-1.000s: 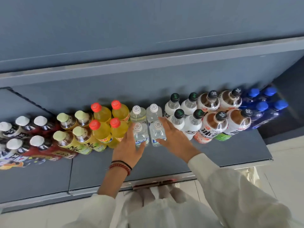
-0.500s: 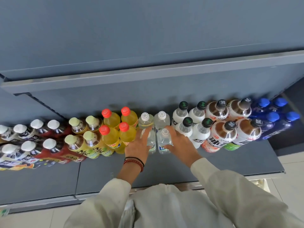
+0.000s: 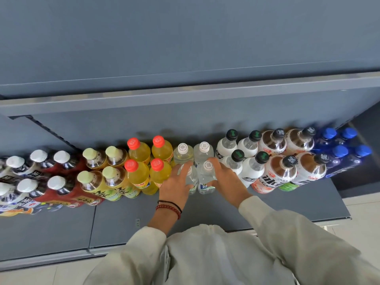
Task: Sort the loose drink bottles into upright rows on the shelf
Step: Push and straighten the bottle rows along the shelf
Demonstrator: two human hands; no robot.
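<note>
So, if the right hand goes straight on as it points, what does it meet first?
Probably the back-row clear bottle, just behind the front clear bottle the right hand holds; depth unclear.

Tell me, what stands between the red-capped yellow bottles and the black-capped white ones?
Four clear water bottles, white-capped, in two rows. The left hand and right hand each hold a front one, seen in the head view.

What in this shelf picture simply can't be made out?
Head view, the only one:
Left front clear bottle: mostly covered by the left hand.
Right front clear bottle: side hidden by the right hand.
Leftmost white-capped bottles: cut off by the left edge, blurred.
Blue bottles: labels lost in shadow.
</note>
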